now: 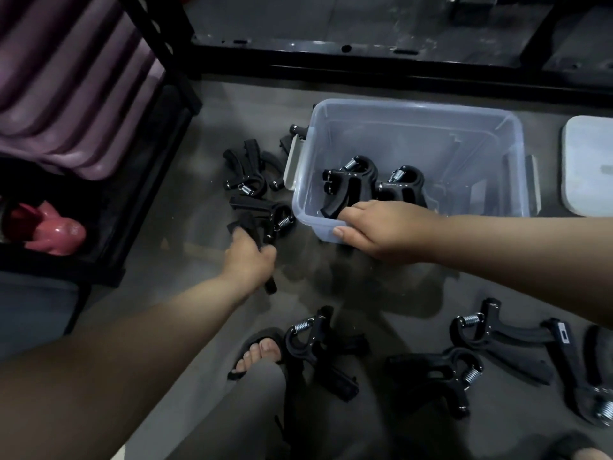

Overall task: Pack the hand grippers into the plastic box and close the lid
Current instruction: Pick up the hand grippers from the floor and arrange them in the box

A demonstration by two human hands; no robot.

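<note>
A clear plastic box [464, 127] stands open on the grey floor, with two black hand grippers [351, 184] inside it. My right hand [381, 230] grips the box's near rim, fingers inside and thumb on the outer wall. My left hand [250, 260] holds a black hand gripper [262, 220] by its handle, just left of the box. More black grippers lie in a pile [247, 171] beyond it. Several others [431, 370] lie on the floor near my feet. The white lid [588, 167] lies to the right of the box.
A black metal shelf frame [365, 58] runs across the back. On the left, a black rack [109, 254] holds purple rolled mats [66, 78] and a pink kettlebell [53, 230]. My sandalled foot [258, 353] and knee are at the bottom centre.
</note>
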